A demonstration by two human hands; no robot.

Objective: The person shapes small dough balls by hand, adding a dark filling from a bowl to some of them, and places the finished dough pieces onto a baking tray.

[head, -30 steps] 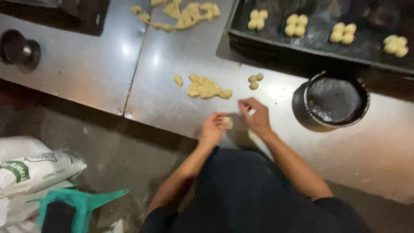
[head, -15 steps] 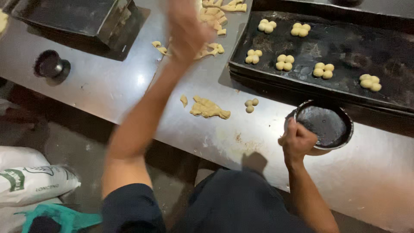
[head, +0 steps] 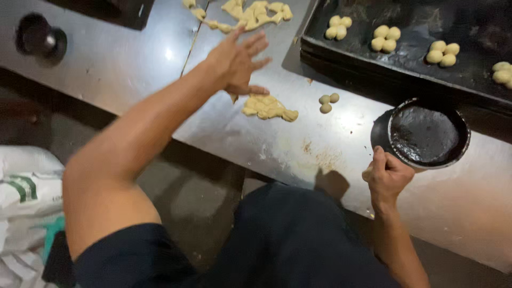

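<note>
At the far left a dark round cup [head: 37, 37] sits on the steel table [head: 122, 69], and a white sack [head: 24, 186] lies on the floor below. My left hand [head: 237, 61] hovers flat over the table with fingers spread, holding nothing, just above one ragged pile of dough scraps [head: 268, 106]. A second pile of scraps [head: 250, 13] lies farther back, cut off by the top edge. Three small dough balls [head: 326, 102] sit right of the near pile. My right hand [head: 388, 176] is curled closed, seemingly around a small bit of dough, though my fingers hide most of it. It is beside one dark round pan [head: 426, 134]. Behind, the black tray [head: 373, 64] carries four clusters of dough balls [head: 386, 38], the last cut off at the right.
</note>
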